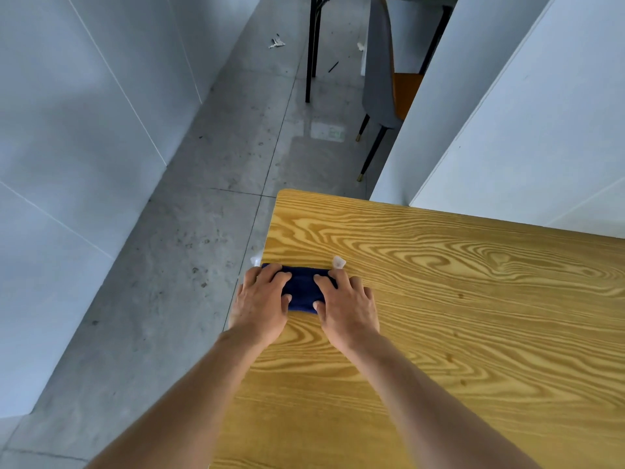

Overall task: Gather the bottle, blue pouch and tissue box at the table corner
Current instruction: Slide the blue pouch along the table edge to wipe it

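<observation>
Reaching forward over the table (473, 316), the person is laying both hands on the pouch (302, 289), which is sitting at the table's left edge, a little short of the far-left corner. The left hand (262, 299) and right hand (348, 299) are resting flat, spread across its two ends, probably pinning the soft fabric so that it slides as one piece. A clear scrap (339, 263) is lying just beyond the right hand. Bottle and tissue box are not showing; a chair (382, 79) is standing farther off.

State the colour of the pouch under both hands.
Dark navy blue; the pouch shows best in the head view.
</observation>
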